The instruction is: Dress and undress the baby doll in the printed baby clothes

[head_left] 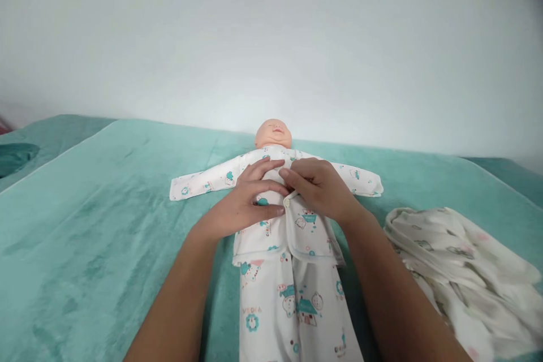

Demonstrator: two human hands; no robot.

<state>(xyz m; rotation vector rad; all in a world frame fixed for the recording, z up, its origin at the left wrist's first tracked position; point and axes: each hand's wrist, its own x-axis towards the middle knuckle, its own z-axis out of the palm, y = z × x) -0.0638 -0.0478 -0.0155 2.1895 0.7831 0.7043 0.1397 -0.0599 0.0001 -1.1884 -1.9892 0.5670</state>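
Note:
A baby doll (274,133) lies on its back, dressed in a white printed jacket (311,235) and matching trousers (271,311). Its sleeves stretch out to both sides. On the doll's chest rests my left hand (254,195), fingers spread and extended over the jacket front. My right hand (320,184) is closed, thumb and fingers pinching the jacket's front edge near the collar. Just below my fingertips a small round button (287,202) shows on the front opening. What exactly lies inside the right-hand pinch is partly hidden.
A teal plush blanket (106,237) covers the surface under the doll. To the right lies a crumpled white printed cloth (458,271). Behind the doll's head stands a white wall (271,56). A darker teal fold (19,158) shows at the far left.

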